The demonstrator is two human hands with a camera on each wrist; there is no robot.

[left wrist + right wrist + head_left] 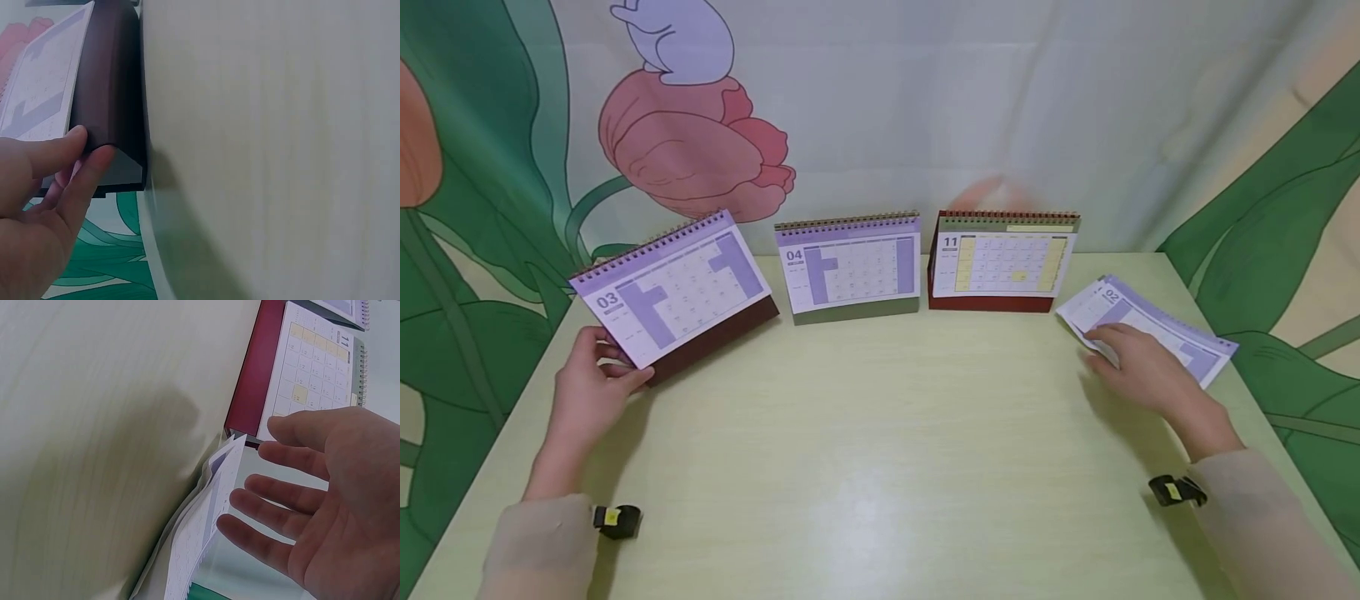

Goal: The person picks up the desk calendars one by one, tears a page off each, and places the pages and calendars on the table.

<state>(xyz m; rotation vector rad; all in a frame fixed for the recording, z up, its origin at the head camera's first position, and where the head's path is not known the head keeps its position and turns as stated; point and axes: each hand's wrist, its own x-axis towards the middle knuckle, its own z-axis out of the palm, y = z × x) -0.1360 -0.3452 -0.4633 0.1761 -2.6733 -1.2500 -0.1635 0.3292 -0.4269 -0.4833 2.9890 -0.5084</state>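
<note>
On the left of the table, my left hand [587, 392] grips the lower left corner of a desk calendar [692, 287] that shows page 03 and has a dark maroon base. In the left wrist view, thumb and fingers close on the corner of its base [103, 94]. My right hand [1150, 371] hovers by a loose spiral-bound set of calendar pages [1123, 308] showing 02, lying at the table's right side. The right wrist view has its fingers [281, 494] spread and relaxed near the curled pages [203, 522], with nothing held.
Between the hands stand a calendar with a green base [857, 267] showing 04 and one with a red base [1000, 258] showing 11. A patterned curtain [880, 108] hangs behind the pale table [850, 433]. Small black devices are strapped at both wrists.
</note>
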